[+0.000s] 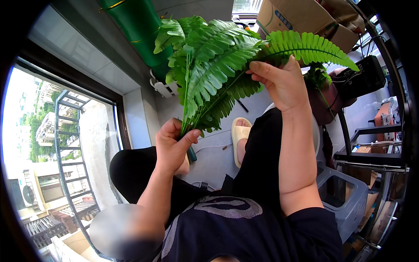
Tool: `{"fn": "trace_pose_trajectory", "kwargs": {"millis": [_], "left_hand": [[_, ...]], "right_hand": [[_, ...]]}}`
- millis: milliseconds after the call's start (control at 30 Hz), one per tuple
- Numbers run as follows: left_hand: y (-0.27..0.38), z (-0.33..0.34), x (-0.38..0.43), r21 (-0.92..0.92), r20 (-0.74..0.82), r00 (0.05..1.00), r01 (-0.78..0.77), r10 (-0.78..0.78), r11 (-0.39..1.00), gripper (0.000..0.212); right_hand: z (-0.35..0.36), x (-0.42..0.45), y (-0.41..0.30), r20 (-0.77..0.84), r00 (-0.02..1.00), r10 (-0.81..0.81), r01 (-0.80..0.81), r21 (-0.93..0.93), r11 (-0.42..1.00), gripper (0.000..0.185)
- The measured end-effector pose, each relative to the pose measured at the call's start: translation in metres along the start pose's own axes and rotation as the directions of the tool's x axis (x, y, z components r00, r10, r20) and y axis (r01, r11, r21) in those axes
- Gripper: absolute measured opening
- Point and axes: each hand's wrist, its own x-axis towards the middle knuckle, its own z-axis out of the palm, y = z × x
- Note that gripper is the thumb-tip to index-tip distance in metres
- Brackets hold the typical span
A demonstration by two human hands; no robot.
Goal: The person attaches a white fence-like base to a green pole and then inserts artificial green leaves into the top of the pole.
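A bunch of green fern fronds [216, 55], probably artificial, spreads out in front of me above my knees. My left hand [173, 142] grips the gathered stems at their lower end, thumb across the front. At the upper right of the bunch, my right hand [281, 83] pinches a frond between thumb and fingers. One long frond [311, 49] reaches out to the right beyond that hand. Leaves cover part of the right fingertips, so the exact pinch point is hidden.
Behind the bunch stands a green cylinder [147, 42]. A cardboard box [288, 19] sits at the upper right. More leaves [317, 77] hang near a black rack [370, 159]. A grey plastic stool [343, 196] is at my right, a window [65, 147] at my left.
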Motion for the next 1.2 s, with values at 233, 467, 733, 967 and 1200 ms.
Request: {"fn": "trace_pose_trajectory", "kwargs": {"millis": [233, 467, 733, 967, 1200], "left_hand": [[-0.004, -0.003, 0.001, 0.008, 0.008, 1.0, -0.011, 0.011, 1.0, 0.022], [-0.002, 0.002, 0.001, 0.035, 0.004, 1.0, -0.006, 0.006, 0.999, 0.021], [0.001, 0.001, 0.001, 0.008, -0.034, 0.999, 0.02, -0.02, 1.0, 0.018], [0.002, 0.006, 0.001, -0.115, -0.072, 0.997, 0.021, -0.03, 0.993, 0.018], [0.003, -0.005, 0.001, -0.191, -0.123, 0.992, -0.003, -0.021, 0.982, 0.015]], "right_hand": [[-0.006, -0.002, 0.0, 0.049, 0.989, 0.14, -0.125, -0.239, 0.963, 0.024], [-0.007, -0.001, 0.003, -0.133, 0.979, 0.151, -0.143, 0.073, 0.987, 0.023], [0.023, -0.011, 0.021, -0.064, 0.994, -0.088, 0.07, -0.253, 0.965, 0.036], [0.033, -0.013, 0.029, -0.043, 0.972, -0.233, 0.236, 0.203, 0.95, 0.03], [0.041, -0.023, 0.045, 0.129, 0.958, -0.255, 0.259, -0.013, 0.966, 0.032]]}}
